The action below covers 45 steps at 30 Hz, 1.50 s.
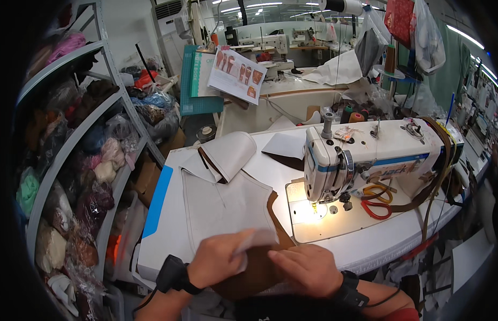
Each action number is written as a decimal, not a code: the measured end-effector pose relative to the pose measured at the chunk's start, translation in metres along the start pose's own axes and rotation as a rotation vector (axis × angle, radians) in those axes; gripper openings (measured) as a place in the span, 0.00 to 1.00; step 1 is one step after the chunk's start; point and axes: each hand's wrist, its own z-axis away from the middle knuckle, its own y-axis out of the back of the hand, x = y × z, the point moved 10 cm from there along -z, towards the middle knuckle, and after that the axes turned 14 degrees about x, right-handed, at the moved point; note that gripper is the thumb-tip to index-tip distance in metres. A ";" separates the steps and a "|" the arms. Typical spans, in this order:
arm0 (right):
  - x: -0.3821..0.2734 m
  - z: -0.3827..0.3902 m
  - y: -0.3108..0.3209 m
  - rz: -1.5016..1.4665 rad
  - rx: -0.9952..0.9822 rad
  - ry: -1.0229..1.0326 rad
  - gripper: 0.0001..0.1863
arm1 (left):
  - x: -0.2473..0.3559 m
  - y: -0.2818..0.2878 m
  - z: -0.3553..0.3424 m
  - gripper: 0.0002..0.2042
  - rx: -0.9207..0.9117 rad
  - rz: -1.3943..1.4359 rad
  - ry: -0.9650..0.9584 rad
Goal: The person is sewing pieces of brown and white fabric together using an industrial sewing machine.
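Observation:
A large garment-like piece of brown material with a white back (227, 198) lies on the sewing table, white side up, with its brown edge showing on the right. At the table's near edge my left hand (219, 259) is closed on a turned-up part of this piece. Close on its right, my right hand (308, 267) pinches the brown edge between thumb and fingers. Between the hands the brown face hangs down toward me. The white sewing machine (367, 155) stands to the right, its lamp lighting the needle plate (324, 214).
Red-handled scissors (376, 209) lie under the machine arm. A rolled white piece (227, 152) and a smaller white-and-brown piece (284, 147) rest farther back. Shelves (72, 115) of bagged material stand left. A picture sheet (237, 74) hangs beyond the table.

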 end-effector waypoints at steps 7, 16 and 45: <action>0.054 0.046 0.010 0.221 -0.163 -0.273 0.12 | -0.012 0.131 -0.003 0.29 0.725 -0.413 -0.047; 0.050 0.054 -0.001 0.222 -0.222 -0.293 0.12 | 0.033 0.041 0.005 0.16 0.385 -0.541 -0.577; 0.054 0.041 -0.013 -0.332 -0.135 -0.780 0.10 | -0.038 0.108 0.040 0.30 0.766 -0.414 -0.072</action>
